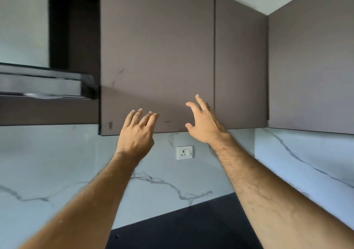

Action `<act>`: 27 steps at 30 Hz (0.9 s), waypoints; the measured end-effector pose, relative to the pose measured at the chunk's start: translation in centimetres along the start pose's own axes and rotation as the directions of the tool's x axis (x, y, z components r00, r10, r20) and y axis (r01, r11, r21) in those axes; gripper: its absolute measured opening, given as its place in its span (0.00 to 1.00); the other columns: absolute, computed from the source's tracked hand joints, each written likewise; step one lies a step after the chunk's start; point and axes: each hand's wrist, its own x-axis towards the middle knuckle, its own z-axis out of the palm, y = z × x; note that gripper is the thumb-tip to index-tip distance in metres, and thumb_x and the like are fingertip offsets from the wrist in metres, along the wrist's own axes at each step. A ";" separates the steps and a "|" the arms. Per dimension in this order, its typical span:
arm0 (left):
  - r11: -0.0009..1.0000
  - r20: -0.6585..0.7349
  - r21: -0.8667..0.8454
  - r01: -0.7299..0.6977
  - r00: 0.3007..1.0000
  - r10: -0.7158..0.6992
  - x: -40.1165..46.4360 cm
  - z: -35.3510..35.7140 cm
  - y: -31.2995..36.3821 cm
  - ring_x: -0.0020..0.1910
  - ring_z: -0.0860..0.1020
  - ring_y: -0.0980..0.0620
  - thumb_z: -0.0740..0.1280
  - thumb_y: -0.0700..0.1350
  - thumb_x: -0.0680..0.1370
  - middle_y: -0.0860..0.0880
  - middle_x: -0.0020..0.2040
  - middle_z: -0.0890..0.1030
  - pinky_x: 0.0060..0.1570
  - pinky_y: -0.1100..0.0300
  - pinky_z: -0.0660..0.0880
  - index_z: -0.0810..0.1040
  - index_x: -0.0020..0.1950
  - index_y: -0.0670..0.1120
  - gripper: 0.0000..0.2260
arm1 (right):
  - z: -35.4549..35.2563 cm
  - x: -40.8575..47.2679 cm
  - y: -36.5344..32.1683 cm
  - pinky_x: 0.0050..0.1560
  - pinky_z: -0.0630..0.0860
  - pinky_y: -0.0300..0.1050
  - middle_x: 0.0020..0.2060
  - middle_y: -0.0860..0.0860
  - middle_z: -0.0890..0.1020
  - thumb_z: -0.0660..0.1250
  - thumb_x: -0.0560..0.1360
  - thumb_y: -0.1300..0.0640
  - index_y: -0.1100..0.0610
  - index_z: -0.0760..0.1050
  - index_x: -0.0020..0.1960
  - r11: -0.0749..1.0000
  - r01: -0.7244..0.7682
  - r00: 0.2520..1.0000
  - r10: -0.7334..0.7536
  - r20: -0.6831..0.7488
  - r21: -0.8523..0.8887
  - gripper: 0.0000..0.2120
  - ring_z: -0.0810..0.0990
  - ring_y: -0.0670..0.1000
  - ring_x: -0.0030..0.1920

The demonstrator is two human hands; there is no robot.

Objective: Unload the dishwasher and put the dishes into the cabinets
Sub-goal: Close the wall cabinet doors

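Both forearms reach up; left hand [136, 133] and right hand [203, 123] empty, fingers spread: hook fingertips under wide cabinet door [157, 57]'s bottom edge, pull outward

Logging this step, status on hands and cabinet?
Left hand open, empty. Right hand open, empty. Wide cabinet door shut. Nothing blocking.

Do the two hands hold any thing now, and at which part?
Nothing is held. The left hand and right hand are open, raised before the closed brown flat-fronted wall cabinet door.
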 end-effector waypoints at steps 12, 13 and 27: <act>0.993 0.133 0.117 0.027 0.990 -0.043 -0.4 8.0 -13.1 0.78 0.55 0.42 0.60 0.39 0.68 0.41 0.76 0.64 0.77 0.45 0.52 0.61 0.77 0.38 0.35 | 14.2 8.3 -11.8 0.76 0.55 0.60 0.80 0.52 0.46 0.73 0.70 0.55 0.49 0.55 0.78 0.973 0.231 0.967 -0.232 0.105 0.013 0.43 0.47 0.59 0.79; 0.989 0.149 0.149 -0.026 0.989 0.003 -0.2 8.8 -13.3 0.78 0.57 0.43 0.66 0.41 0.68 0.42 0.76 0.64 0.76 0.43 0.52 0.62 0.77 0.39 0.37 | 15.3 8.9 -12.2 0.77 0.52 0.60 0.80 0.52 0.46 0.74 0.69 0.54 0.50 0.54 0.79 0.968 0.252 0.963 -0.249 0.104 -0.013 0.44 0.44 0.60 0.79; 0.948 0.046 0.305 -0.088 0.996 0.078 0.4 11.8 -12.5 0.70 0.69 0.41 0.61 0.44 0.72 0.45 0.67 0.73 0.69 0.37 0.64 0.70 0.71 0.40 0.27 | 23.8 10.1 -13.4 0.74 0.55 0.68 0.78 0.60 0.48 0.80 0.60 0.61 0.58 0.48 0.77 0.958 0.187 0.944 -0.236 -0.230 -0.216 0.56 0.49 0.67 0.77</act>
